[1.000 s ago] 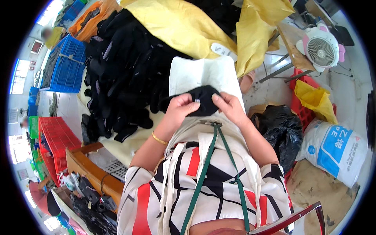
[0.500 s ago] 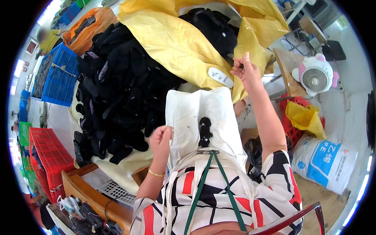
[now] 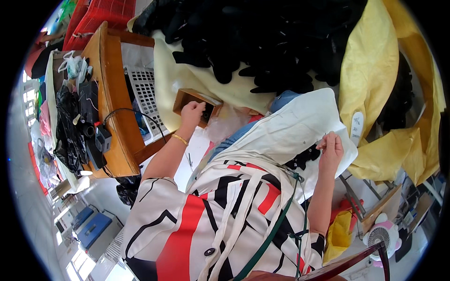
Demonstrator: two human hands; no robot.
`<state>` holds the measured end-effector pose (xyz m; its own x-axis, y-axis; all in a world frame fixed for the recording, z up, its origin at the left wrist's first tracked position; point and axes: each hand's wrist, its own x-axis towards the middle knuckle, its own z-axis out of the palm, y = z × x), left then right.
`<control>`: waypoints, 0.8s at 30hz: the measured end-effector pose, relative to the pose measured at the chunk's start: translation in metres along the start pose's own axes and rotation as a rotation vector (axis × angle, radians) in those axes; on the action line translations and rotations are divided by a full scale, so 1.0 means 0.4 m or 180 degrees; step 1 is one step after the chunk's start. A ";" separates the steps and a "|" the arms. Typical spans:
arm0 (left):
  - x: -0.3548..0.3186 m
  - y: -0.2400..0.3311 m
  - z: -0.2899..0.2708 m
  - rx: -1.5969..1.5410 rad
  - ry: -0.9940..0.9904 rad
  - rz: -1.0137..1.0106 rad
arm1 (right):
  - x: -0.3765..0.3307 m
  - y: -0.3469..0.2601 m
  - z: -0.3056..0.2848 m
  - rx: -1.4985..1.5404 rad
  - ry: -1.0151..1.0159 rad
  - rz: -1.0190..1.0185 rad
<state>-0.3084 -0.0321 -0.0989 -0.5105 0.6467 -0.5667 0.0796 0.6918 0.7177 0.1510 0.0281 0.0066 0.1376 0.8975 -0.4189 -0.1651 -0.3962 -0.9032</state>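
Note:
My left hand, with a gold bracelet at the wrist, is at the opening of a small brown box. Its fingers are curled closed, and whatever they hold is hidden; something dark shows beside them inside the box. Above the white apron on my lap is my right hand, its fingers pinched together on something too small to name. Close beside it, several small black pieces lie on the apron.
Beyond my lap spreads a big pile of black soft pieces on pale cloth. A yellow sack with a white sole-shaped card stands right. At left are a wooden table, a white perforated basket and a red crate.
My view has swung to the left. My left hand has moved to the small brown box, while my right hand has drawn back from the yellow sack to above the apron.

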 end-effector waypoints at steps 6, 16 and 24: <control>0.023 -0.101 0.022 0.0262 -0.0406 -0.0535 | 0.030 0.000 0.136 -0.1037 -0.0529 -0.0369; 0.039 0.042 0.295 0.0720 -0.1617 0.1302 | 0.058 0.057 0.169 -0.0789 -0.0448 -0.0082; -0.015 0.212 0.352 -0.0082 -0.2758 0.0593 | 0.064 0.054 0.178 -0.0726 -0.0423 -0.0034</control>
<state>-0.1780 0.0682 -0.0916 0.3373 0.7715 -0.5395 0.0723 0.5502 0.8319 0.0814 0.0562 -0.0168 0.0062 0.9135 -0.4069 0.0623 -0.4064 -0.9116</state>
